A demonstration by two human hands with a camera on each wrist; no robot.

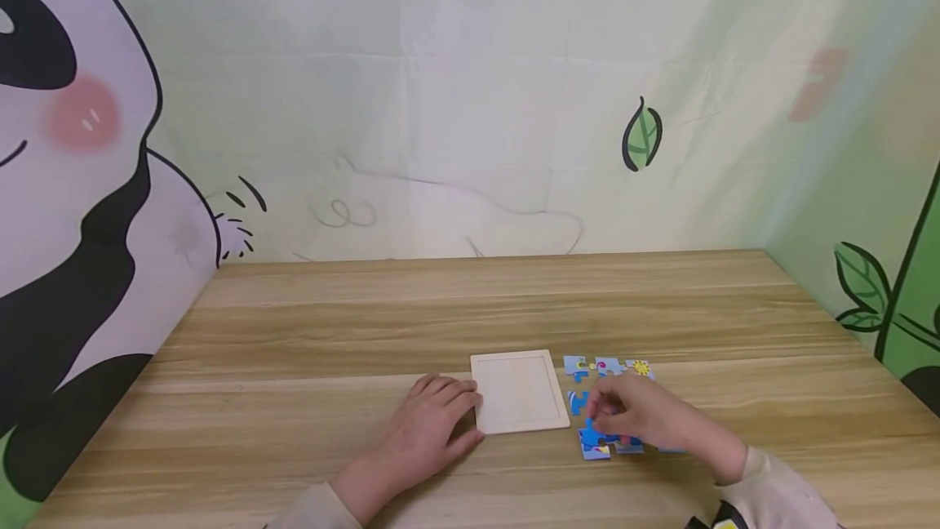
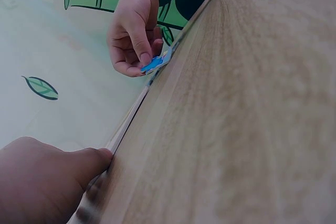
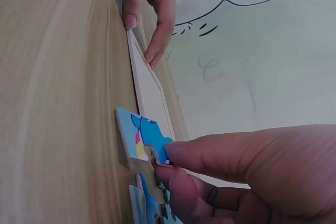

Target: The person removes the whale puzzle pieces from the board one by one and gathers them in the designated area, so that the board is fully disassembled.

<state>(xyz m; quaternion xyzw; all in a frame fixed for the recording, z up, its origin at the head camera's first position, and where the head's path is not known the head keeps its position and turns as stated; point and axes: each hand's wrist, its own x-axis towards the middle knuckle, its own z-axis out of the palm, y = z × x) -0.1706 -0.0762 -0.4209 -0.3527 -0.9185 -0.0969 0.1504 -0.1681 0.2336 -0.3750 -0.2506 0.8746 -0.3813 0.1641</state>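
A square, pale wooden puzzle tray (image 1: 520,393) with a raised rim lies flat on the table. My left hand (image 1: 432,424) rests at its left side, with fingertips and thumb touching the rim near the close left corner. Right of the tray, my right hand (image 1: 642,411) pinches a blue jigsaw piece (image 3: 156,136) between thumb and index finger. That piece is low over the table; whether it is joined to the light-blue corner part beneath cannot be made out. Several other jigsaw pieces (image 1: 575,365) lie in loose rows around and under the right hand, which partly hides them.
The wood-grain table (image 1: 294,415) reaches back to a printed wall sheet (image 1: 470,129) with a panda and leaves. A piece with a yellow sun (image 1: 641,368) lies beyond the right hand. Another piece (image 1: 671,451) shows partly under the right wrist.
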